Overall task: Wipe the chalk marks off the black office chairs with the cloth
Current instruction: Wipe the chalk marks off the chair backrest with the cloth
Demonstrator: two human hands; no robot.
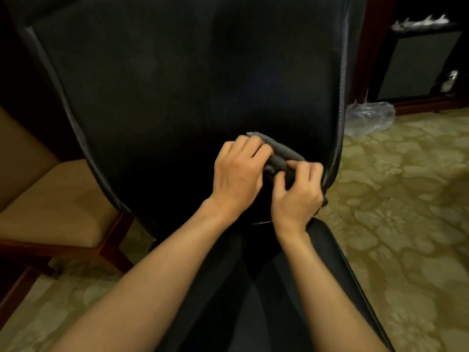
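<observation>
A black office chair fills the view; its tall backrest (177, 85) faces me and its seat (330, 262) runs down toward the bottom edge. I see no clear chalk mark on the dark fabric. A folded grey cloth (281, 151) lies against the lower right of the backrest. My left hand (237, 174) grips the cloth's left part with curled fingers. My right hand (297, 194) pinches the cloth's lower right end, close to the backrest's right edge. Both hands hide part of the cloth.
A tan cushioned wooden chair (50, 199) stands close at the left. Patterned green-gold carpet (406, 212) spreads to the right. A crumpled clear plastic bag (368, 118) lies on the floor behind the chair, near a dark cabinet (418, 62).
</observation>
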